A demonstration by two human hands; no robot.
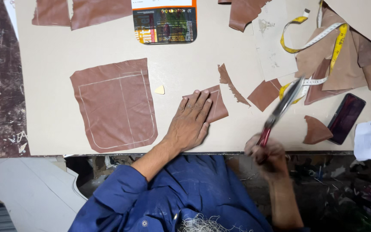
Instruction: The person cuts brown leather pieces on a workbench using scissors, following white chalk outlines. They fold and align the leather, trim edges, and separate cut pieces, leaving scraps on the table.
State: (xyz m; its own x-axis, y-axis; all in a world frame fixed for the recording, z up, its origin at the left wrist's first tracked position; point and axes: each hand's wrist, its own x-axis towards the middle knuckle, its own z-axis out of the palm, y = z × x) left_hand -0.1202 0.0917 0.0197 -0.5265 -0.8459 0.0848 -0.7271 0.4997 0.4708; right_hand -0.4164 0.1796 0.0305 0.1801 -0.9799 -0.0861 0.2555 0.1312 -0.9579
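Nearest us, our right hand (268, 155) (blurred) has its fingers closed around red-handled metal scissors (280, 109). Our left hand (190, 122) lies flat, fingers spread, on a small brown leather piece (216, 106) mid-counter (48, 56); a large chalk-marked brown leather panel (114, 105) lies left.

Large leather panel (114, 105) left of centre: brown, matt, fine grain, pale chalk lines; small leather piece (214, 107) at centre, same matt brown; scissors (280, 109) right of centre: bright metal blades, glossy red handles, blurred; table top (48, 64) smooth matt beige board; tape measure (312, 41) upper right, yellow and white, slightly glossy; phone (346, 118) at right, glossy dark glass.
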